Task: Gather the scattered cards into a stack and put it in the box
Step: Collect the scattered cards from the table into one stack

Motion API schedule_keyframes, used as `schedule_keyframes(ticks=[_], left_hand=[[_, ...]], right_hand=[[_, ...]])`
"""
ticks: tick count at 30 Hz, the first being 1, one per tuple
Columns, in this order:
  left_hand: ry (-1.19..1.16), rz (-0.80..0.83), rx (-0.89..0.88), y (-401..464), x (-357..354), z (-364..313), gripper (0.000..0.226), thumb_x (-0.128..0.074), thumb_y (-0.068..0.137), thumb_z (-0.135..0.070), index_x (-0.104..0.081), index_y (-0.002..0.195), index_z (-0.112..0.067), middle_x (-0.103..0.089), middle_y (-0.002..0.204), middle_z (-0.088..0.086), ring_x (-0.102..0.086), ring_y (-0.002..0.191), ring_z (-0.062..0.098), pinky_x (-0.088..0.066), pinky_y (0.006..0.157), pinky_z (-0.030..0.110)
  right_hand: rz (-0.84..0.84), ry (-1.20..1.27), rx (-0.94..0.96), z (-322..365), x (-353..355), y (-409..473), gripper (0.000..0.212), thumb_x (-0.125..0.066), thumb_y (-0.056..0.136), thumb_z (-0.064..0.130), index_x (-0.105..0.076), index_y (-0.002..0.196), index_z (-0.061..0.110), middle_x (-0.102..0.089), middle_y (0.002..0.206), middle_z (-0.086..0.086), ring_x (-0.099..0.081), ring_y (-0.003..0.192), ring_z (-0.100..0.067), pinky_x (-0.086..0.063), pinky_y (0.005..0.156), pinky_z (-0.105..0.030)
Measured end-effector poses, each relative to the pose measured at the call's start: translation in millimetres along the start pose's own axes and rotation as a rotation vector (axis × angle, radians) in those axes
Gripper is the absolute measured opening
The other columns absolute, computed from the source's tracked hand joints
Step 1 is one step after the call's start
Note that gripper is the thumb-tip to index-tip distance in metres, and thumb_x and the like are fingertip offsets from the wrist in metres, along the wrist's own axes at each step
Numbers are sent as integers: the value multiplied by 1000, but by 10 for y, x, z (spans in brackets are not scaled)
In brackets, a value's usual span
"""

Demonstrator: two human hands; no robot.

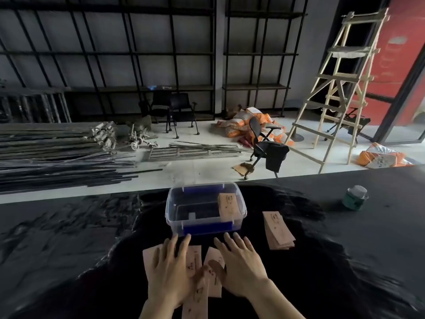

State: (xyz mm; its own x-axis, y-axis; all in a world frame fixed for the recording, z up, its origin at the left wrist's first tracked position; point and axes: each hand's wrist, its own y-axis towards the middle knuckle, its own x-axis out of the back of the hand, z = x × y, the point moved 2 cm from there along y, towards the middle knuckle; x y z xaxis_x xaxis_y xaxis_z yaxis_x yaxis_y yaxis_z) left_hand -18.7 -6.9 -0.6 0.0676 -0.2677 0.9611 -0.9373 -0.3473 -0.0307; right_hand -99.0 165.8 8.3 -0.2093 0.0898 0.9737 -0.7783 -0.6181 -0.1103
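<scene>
**Inspector:** Peach-coloured loose cards [194, 261] lie fanned and overlapping on the black bench [345, 261], nearest the person. Left hand [169, 270] and right hand [239, 268] both rest flat on them, fingers [230, 241] spread and released — pressing, not gripping.

**Assistant:** And the step in hand?

**Inspector:** Sweeping that fan together, in my judgement. Recommend drawing the palms inward so the cards slide over one another, then squaring the long edges against the bench before lifting — a skewed lot would likely shed cards.

**Assistant:** Farther out?

**Inspector:** A second pile [278, 231] sits to the right, apart from the hands, roughly squared but slightly splayed. It should be merged with the near lot. Beyond, just past the fingertips, the clear box [174, 217] stands open, with some cards in the box [228, 206] already leaning at its right side. Room remains at the left.
</scene>
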Motion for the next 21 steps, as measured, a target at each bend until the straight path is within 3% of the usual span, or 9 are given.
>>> schedule_keyframes(ticks=[5, 9, 12, 16, 18, 21], left_hand=[[27, 6, 81, -97, -153, -92, 97, -31, 82, -85, -17, 162, -31, -43, 160, 0, -27, 154, 23, -13, 129, 44], [40, -34, 77, -90, -126, -198, 79, -51, 81, -71, -35, 149, -34, -61, 138, -7, -49, 135, 19, -31, 118, 37], [-58, -56, 72, -86, -100, -252, 76, -56, 78, -69, -36, 145, -40, -61, 132, -9, -56, 126, 17, -41, 107, 33], [-284, -58, 11, -54, -148, -299, 67, -70, 89, -36, -39, 147, -45, -54, 137, -9, -64, 114, 15, -53, 94, 30], [-349, -42, -31, -38, -203, -311, 68, -72, 90, -19, -41, 144, -44, -57, 137, -12, -64, 114, 9, -56, 94, 29], [-364, -12, -94, -16, -242, -358, 71, -78, 86, -21, -39, 134, -54, -61, 121, -29, -65, 110, 0, -51, 86, 17]], right_hand=[[101, -28, 11, -101, -285, -71, 62, -41, 106, 47, -23, 161, 26, -17, 173, -5, -9, 158, -32, -12, 127, -52], [93, -49, 31, -145, -399, -70, 65, -45, 104, 48, -23, 161, 23, -16, 173, -7, -9, 158, -34, -15, 126, -54], [81, -46, 28, -150, -431, -83, 67, -44, 103, 50, -23, 161, 23, -16, 173, -7, -10, 158, -34, -16, 126, -53], [40, 34, 19, -160, -377, -109, 69, -47, 103, 49, -21, 161, 25, -20, 172, -4, -13, 158, -30, -17, 126, -47], [-34, 104, -9, -199, -307, -148, 71, -50, 103, 44, -17, 163, 24, -22, 172, -4, -15, 158, -26, -17, 127, -42], [-206, 174, -33, -301, -160, -214, 76, -56, 102, 37, -13, 164, 23, -18, 173, -5, -15, 158, -23, -18, 126, -37]])
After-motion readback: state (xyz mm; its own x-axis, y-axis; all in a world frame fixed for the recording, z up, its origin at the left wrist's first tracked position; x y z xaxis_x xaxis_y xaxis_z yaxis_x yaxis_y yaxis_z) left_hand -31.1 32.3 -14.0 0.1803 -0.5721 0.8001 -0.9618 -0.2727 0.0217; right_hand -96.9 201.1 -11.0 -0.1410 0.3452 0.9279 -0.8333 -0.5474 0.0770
